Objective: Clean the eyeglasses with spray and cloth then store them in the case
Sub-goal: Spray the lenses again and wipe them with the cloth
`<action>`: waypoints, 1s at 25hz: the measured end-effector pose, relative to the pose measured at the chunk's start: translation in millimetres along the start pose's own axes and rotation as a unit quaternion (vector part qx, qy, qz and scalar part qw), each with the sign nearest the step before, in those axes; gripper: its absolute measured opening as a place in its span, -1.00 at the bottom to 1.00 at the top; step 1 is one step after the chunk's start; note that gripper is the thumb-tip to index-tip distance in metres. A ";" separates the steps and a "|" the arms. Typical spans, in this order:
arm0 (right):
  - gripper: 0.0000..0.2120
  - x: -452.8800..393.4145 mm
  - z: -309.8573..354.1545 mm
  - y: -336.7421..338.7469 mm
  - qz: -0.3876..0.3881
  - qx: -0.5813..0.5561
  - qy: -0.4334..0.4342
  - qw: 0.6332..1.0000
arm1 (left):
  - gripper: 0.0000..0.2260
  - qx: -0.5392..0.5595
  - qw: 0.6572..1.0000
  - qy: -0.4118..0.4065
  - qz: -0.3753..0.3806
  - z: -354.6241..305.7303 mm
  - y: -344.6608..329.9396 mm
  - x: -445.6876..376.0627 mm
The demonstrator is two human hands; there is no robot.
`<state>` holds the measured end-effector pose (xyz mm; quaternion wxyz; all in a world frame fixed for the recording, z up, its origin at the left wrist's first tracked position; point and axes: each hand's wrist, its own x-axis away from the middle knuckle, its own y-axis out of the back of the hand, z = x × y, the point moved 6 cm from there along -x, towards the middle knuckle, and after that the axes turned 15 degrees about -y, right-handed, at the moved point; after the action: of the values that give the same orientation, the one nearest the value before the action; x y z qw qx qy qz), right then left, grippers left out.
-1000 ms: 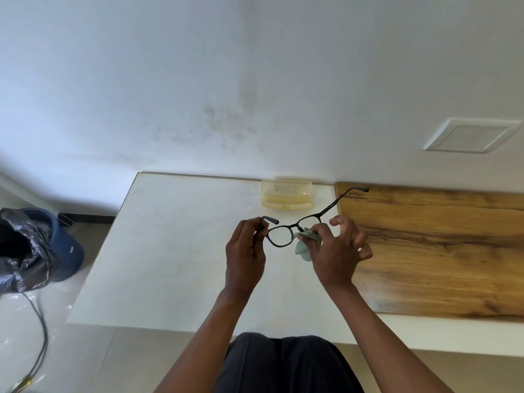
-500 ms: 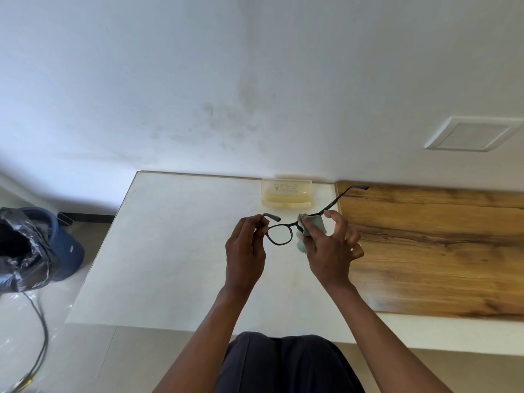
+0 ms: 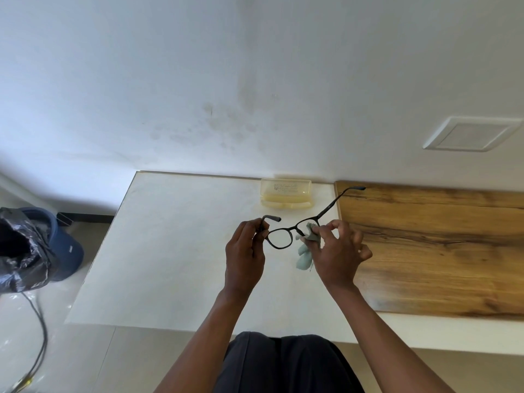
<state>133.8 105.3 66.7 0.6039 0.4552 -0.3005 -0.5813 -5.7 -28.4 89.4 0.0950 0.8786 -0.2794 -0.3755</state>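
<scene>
Black-framed eyeglasses point(image 3: 280, 237) are held in the air above the white table point(image 3: 170, 251), temples unfolded. My left hand point(image 3: 244, 256) pinches the frame at its left hinge. My right hand point(image 3: 337, 256) pinches a pale green cloth point(image 3: 304, 258) around the right lens, which the cloth hides; part of the cloth hangs below the fingers. A translucent yellow glasses case point(image 3: 286, 192) lies shut at the table's far edge against the wall. No spray bottle is in view.
A wooden board point(image 3: 439, 251) covers the table's right part. On the floor at the left stands a blue bin point(image 3: 54, 245) with a black bag, and a cable point(image 3: 39, 321) runs beside it. My dark-trousered lap point(image 3: 283, 364) is at the table's near edge.
My right hand has kept rubbing the cloth over the right lens, moving up and then back down, so more cloth hangs below the fingers. My left hand has held still.
</scene>
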 end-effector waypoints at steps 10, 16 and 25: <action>-0.63 5.5 7.5 -14.2 0.105 -0.005 0.071 0.992 | -0.90 0.018 1.000 0.003 -0.004 4.1 5.1 3.4; -0.55 11.5 7.5 -7.1 0.061 -0.016 0.099 0.993 | -0.89 0.004 1.000 0.014 -0.002 6.5 6.0 4.6; -0.83 12.7 5.9 2.5 -0.067 0.023 0.166 0.984 | -0.90 -0.010 1.000 0.005 0.003 6.5 7.2 4.7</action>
<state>131.5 91.5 69.2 0.5947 0.5780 -0.1784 -0.5295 -10.8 -36.7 84.7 0.1063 0.8785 -0.2780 -0.3738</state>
